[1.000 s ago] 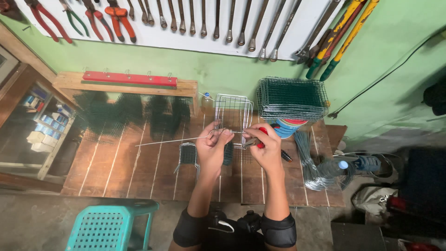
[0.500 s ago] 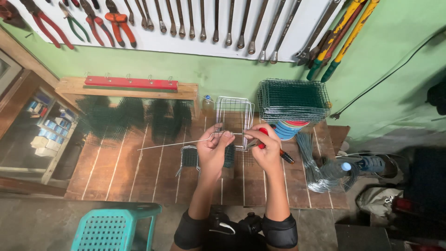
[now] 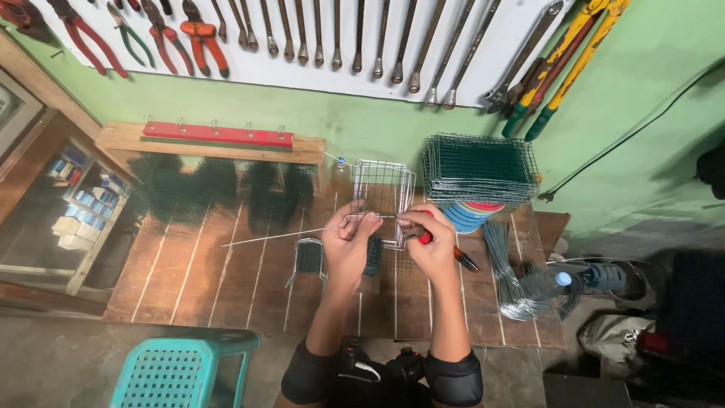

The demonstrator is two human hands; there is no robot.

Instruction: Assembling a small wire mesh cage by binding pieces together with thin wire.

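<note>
1. Head view showed the left hand closed on a bent piece of bare wire frame, which stood above a wooden workbench with a long straight wire running out to the left from the fingers.
2. The right hand gripped red-handled pliers, whose nose sat at the frame's lower edge, just beside the left thumb.
3. Behind the hands, a stack of green mesh panels rested on a striped round container; a coil of wire and a plastic bottle lay to the right, well apart from the work.
4. Smaller pieces of green mesh lay on the bench under the left forearm.
5. Judged risk: the pliers' nose worked so near the left thumb that a slip off the thin wire could have pinched it.
6. Judged risk: the long free wire could have whipped or swung if the frame was twisted, since nothing held its far end.
7. Judged risk: the light frame, held only at one edge, could have bent out of shape under a hard squeeze.
</note>
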